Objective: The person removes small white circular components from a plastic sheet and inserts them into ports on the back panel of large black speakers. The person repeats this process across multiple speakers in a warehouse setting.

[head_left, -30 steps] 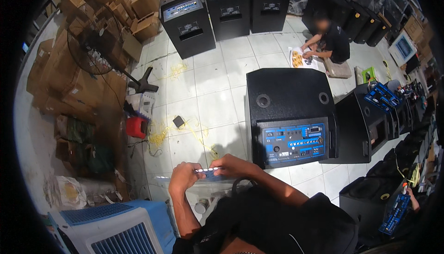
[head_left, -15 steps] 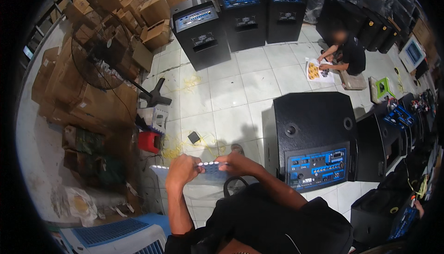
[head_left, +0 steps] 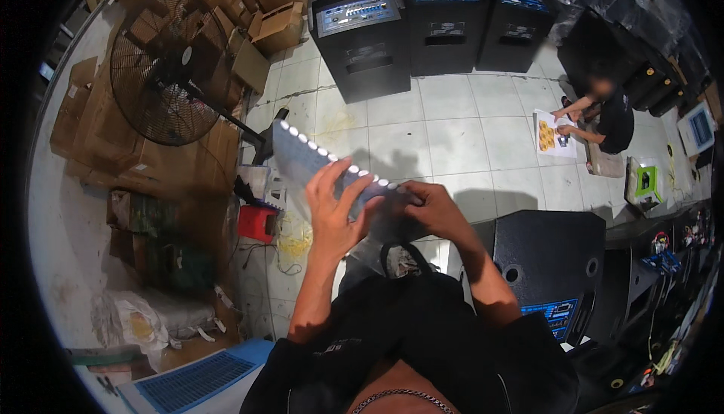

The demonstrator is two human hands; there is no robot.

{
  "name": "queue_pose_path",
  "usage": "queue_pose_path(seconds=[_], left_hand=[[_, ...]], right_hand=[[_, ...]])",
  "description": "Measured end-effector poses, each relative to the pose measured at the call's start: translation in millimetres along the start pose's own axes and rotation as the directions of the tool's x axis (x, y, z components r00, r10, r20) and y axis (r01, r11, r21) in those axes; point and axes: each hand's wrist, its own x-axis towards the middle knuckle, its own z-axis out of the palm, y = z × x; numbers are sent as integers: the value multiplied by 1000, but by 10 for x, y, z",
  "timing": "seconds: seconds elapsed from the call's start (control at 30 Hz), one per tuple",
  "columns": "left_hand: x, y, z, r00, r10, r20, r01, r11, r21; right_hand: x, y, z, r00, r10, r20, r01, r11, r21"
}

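Note:
A thin grey-blue sheet (head_left: 290, 154) with a row of white round spots along its far edge is held up in front of my body, tilted with its left end farther away. The fingers of my left hand (head_left: 332, 214) are apart and hooked over the spotted edge near the middle, gripping the sheet. My right hand (head_left: 437, 214) pinches its right end, fingertips and thumb together. Whether a single spot is between those fingertips is too small to tell. Clear film hangs below the sheet, near my dark clothing.
Black speaker cabinets (head_left: 362, 59) stand at the back, and another cabinet (head_left: 550, 256) is close on my right. To the left are a black floor fan (head_left: 162, 67), cardboard boxes (head_left: 173, 180) and a red bin (head_left: 258, 223). A person (head_left: 615, 116) crouches at far right over a printed sheet (head_left: 554, 135).
The sheet has been raised and swung so its left end points away from me. My left hand's fingers have spread along its edge. The view has shifted, and I stand left of the near cabinet.

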Motion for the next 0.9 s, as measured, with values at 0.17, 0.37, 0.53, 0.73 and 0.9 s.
queue_pose_path(seconds=[0.17, 0.37, 0.53, 0.73, 0.9], left_hand=[[507, -522, 404, 1000, 2, -4, -3, 991, -133], [1156, -1376, 902, 1000, -19, 21, 26, 930, -366], [1790, -1964, 1276, 999, -49, -13, 38, 883, -468], [2626, -2466, 1705, 998, 27, -63, -60, 791, -608], [3115, -2679, 2004, 1000, 7, 4, -2, 697, -717]], right_hand=[[594, -177, -161, 1000, 22, -14, -22, 1000, 19], [1631, -425, -344, 996, 68, -57, -73, 993, -94], [2527, -692, -480, 970, 177, -164, -206, 961, -184], [3317, -908, -654, 958, 39, -283, -77, 989, -124], [3663, -1026, -876, 956, 24, -294, -36, 999, -37]])
